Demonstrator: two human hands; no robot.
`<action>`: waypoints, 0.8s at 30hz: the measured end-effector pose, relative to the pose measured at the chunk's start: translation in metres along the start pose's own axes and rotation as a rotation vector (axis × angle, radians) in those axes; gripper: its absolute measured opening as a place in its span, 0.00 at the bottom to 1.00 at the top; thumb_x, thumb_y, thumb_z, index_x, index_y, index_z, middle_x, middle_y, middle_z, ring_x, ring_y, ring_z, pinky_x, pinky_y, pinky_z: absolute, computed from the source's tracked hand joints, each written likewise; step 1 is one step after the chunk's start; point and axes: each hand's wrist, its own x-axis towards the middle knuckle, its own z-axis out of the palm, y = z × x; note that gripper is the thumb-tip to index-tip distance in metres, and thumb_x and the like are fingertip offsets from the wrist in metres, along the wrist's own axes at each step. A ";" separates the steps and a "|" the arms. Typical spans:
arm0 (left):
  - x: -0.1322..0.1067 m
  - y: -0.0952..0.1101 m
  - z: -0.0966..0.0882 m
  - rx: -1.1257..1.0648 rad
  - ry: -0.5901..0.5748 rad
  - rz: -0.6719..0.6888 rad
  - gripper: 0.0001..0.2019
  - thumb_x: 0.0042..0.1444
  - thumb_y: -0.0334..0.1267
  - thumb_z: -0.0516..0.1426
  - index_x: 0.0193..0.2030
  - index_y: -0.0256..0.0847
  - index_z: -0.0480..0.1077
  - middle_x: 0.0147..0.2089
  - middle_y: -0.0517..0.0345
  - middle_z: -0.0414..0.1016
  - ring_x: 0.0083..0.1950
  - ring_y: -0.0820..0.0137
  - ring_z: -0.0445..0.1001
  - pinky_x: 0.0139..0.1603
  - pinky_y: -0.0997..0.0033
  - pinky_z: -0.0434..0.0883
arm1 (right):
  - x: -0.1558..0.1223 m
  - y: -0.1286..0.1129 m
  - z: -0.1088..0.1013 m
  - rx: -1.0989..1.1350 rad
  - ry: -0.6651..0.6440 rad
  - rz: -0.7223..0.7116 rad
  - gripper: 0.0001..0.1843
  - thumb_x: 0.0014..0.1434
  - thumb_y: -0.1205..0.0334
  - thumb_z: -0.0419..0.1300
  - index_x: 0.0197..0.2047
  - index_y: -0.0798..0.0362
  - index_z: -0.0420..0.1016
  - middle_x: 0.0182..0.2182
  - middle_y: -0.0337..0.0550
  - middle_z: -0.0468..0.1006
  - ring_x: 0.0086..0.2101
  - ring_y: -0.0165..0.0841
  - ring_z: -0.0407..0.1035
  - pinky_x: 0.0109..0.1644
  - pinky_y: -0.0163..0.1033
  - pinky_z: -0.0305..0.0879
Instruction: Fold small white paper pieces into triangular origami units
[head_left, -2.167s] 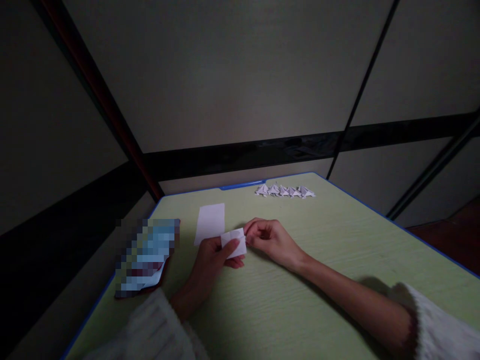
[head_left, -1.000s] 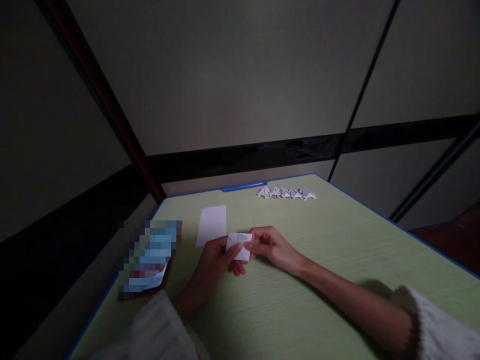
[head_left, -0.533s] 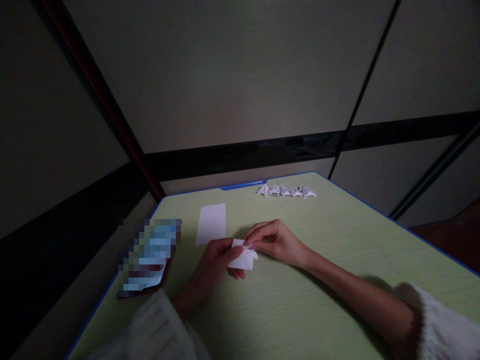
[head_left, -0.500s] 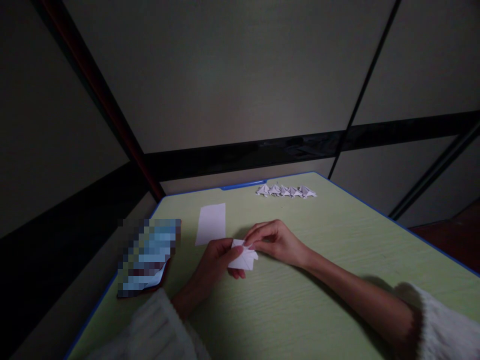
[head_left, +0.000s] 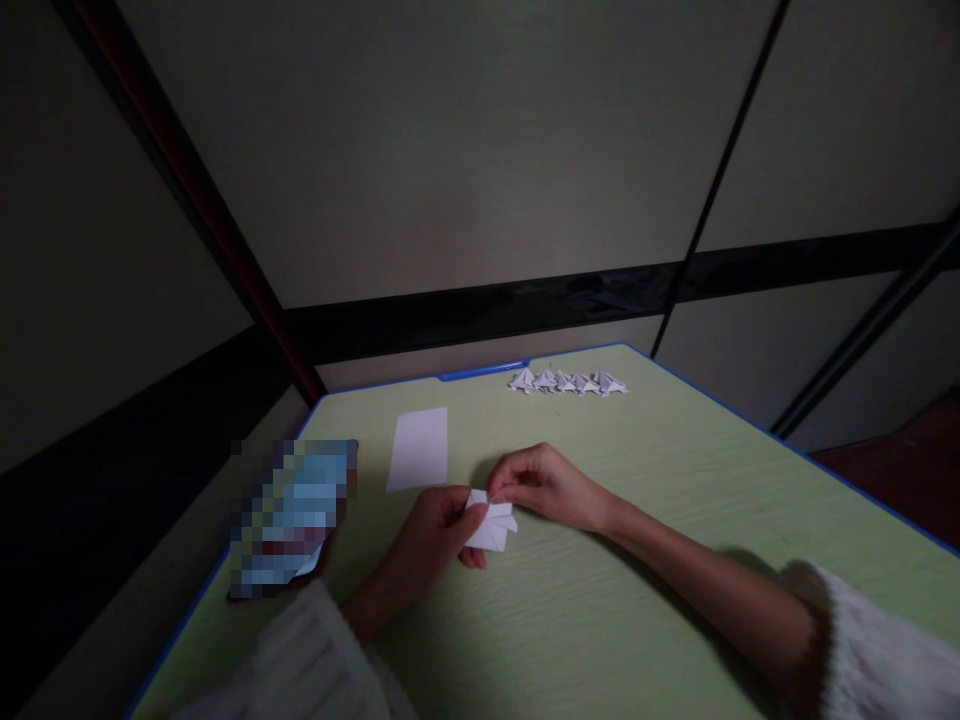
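Landmark: flat sheet, lying plain side up on the bench.
Folded paper: off the bench surface, it looks, nearer me than the flat sheet and to its right. Creases run across it; a small flap sticks out on its right side.
Left hand: gripping the folded paper, thumb on top, fingertips showing underneath. Reads as the clamp: pressing from both faces should stop the layers springing open.
Right hand: right of the flat sheet, thumb and fingertips pinched narrow on the folded paper's far edge. Probably a fine grip because the layers are small; which layer it has, can't tell.
Row of folded pieces: beyond the flat sheet and to its right, by the far edge, side by side, some touching. Likely parked there to be out of my hands' way.
Pixelated item: left of the flat sheet and nearer me, dark red rim. Can't tell what it shows; seems placed for a glance past my left forearm.
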 end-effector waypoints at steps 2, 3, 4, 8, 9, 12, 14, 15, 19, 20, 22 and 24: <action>0.000 0.000 0.000 0.014 0.007 0.002 0.12 0.46 0.40 0.51 0.21 0.32 0.67 0.12 0.62 0.65 0.15 0.77 0.63 0.17 0.78 0.60 | 0.000 0.000 0.001 0.014 0.018 0.021 0.12 0.46 0.58 0.58 0.24 0.61 0.70 0.19 0.39 0.68 0.21 0.23 0.60 0.26 0.31 0.58; 0.001 0.000 0.000 0.016 0.013 0.005 0.12 0.46 0.39 0.51 0.21 0.32 0.67 0.12 0.62 0.65 0.15 0.77 0.63 0.17 0.78 0.60 | 0.000 0.000 0.002 0.017 0.029 0.031 0.13 0.45 0.57 0.58 0.23 0.61 0.69 0.18 0.38 0.68 0.20 0.23 0.59 0.25 0.30 0.57; 0.001 -0.001 0.000 0.014 0.018 0.006 0.12 0.46 0.39 0.51 0.21 0.32 0.67 0.13 0.62 0.65 0.15 0.77 0.63 0.17 0.78 0.60 | 0.001 -0.001 0.003 0.017 0.040 0.039 0.13 0.45 0.57 0.58 0.23 0.61 0.69 0.18 0.38 0.67 0.20 0.23 0.59 0.25 0.30 0.57; 0.002 -0.001 0.000 -0.007 0.042 -0.010 0.09 0.45 0.37 0.52 0.22 0.33 0.67 0.13 0.62 0.66 0.15 0.77 0.63 0.17 0.78 0.61 | 0.002 -0.003 0.006 -0.017 0.075 0.051 0.12 0.46 0.58 0.57 0.23 0.61 0.69 0.17 0.37 0.66 0.19 0.23 0.57 0.24 0.30 0.55; 0.002 -0.001 0.000 -0.003 0.051 -0.022 0.09 0.44 0.37 0.52 0.22 0.33 0.67 0.13 0.62 0.66 0.15 0.77 0.64 0.17 0.78 0.61 | 0.002 -0.003 0.006 -0.031 0.082 0.050 0.11 0.47 0.59 0.57 0.23 0.61 0.69 0.17 0.37 0.66 0.19 0.23 0.57 0.24 0.30 0.55; 0.001 0.002 0.002 0.015 0.088 -0.043 0.09 0.43 0.38 0.54 0.21 0.33 0.67 0.12 0.63 0.66 0.15 0.76 0.64 0.17 0.78 0.61 | 0.001 -0.005 0.008 -0.058 0.093 0.053 0.10 0.48 0.61 0.55 0.23 0.61 0.69 0.18 0.38 0.66 0.20 0.23 0.57 0.24 0.30 0.55; 0.002 0.003 0.003 0.022 0.106 -0.046 0.09 0.43 0.38 0.54 0.20 0.33 0.67 0.12 0.63 0.66 0.15 0.76 0.63 0.17 0.78 0.61 | 0.001 -0.006 0.009 -0.054 0.096 0.065 0.09 0.48 0.63 0.54 0.23 0.61 0.68 0.18 0.37 0.66 0.20 0.23 0.56 0.24 0.30 0.54; 0.002 0.004 0.003 0.023 0.113 -0.048 0.10 0.43 0.38 0.54 0.20 0.33 0.67 0.12 0.63 0.66 0.14 0.76 0.64 0.17 0.78 0.61 | 0.001 -0.006 0.009 -0.045 0.102 0.075 0.08 0.48 0.64 0.54 0.23 0.61 0.68 0.17 0.37 0.65 0.20 0.22 0.56 0.23 0.29 0.53; 0.002 0.003 0.001 -0.002 0.109 -0.042 0.12 0.44 0.39 0.53 0.18 0.33 0.66 0.11 0.62 0.65 0.14 0.76 0.63 0.16 0.78 0.61 | 0.002 -0.008 0.012 0.038 0.133 0.140 0.06 0.46 0.67 0.54 0.21 0.60 0.66 0.17 0.35 0.63 0.19 0.22 0.54 0.22 0.29 0.50; 0.002 0.002 0.001 -0.013 0.104 -0.034 0.12 0.44 0.40 0.54 0.17 0.33 0.66 0.11 0.62 0.65 0.14 0.76 0.63 0.16 0.78 0.60 | 0.002 -0.008 0.012 0.063 0.145 0.144 0.05 0.46 0.67 0.55 0.21 0.59 0.65 0.16 0.35 0.62 0.19 0.21 0.54 0.22 0.29 0.49; 0.002 0.001 0.000 -0.031 0.100 -0.026 0.12 0.43 0.40 0.54 0.17 0.33 0.67 0.10 0.62 0.65 0.13 0.77 0.63 0.15 0.79 0.59 | 0.003 -0.007 0.011 0.122 0.168 0.130 0.06 0.45 0.66 0.56 0.20 0.59 0.63 0.16 0.34 0.62 0.19 0.21 0.53 0.22 0.29 0.48; 0.002 0.000 -0.002 -0.045 0.090 -0.026 0.12 0.42 0.40 0.55 0.17 0.33 0.67 0.10 0.62 0.65 0.13 0.77 0.62 0.15 0.79 0.58 | 0.004 -0.006 0.010 0.172 0.158 0.113 0.09 0.45 0.62 0.56 0.21 0.58 0.62 0.17 0.33 0.61 0.19 0.21 0.52 0.22 0.29 0.48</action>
